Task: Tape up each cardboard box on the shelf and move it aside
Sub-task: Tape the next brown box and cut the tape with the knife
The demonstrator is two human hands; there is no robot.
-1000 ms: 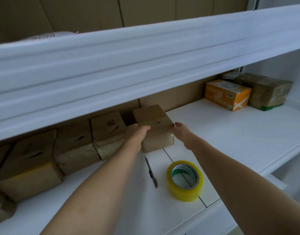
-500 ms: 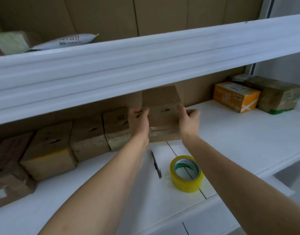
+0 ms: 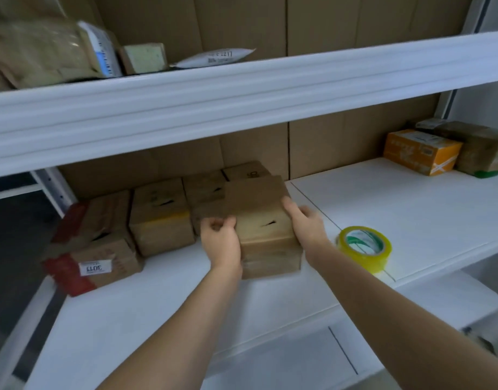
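Note:
A small brown cardboard box (image 3: 263,223) sits in front of the row of boxes on the white shelf (image 3: 411,220). My left hand (image 3: 221,244) grips its left side and my right hand (image 3: 305,225) grips its right side. A roll of yellow tape (image 3: 364,249) stands just to the right of my right wrist. Behind and to the left stand more brown boxes: one (image 3: 160,215) with yellow tape, another (image 3: 204,190) behind my left hand, and one (image 3: 246,170) at the back. The box hides the knife.
A red-and-brown box with a white label (image 3: 96,263) lies at the shelf's left end. An orange box (image 3: 421,150) and a dark taped box (image 3: 484,150) sit at the far right. The upper shelf (image 3: 242,102) overhangs closely, with parcels (image 3: 45,52) on it.
Both hands took the box from the row, lifted it, then brought it forward and down in front of the other boxes. The view shifted left.

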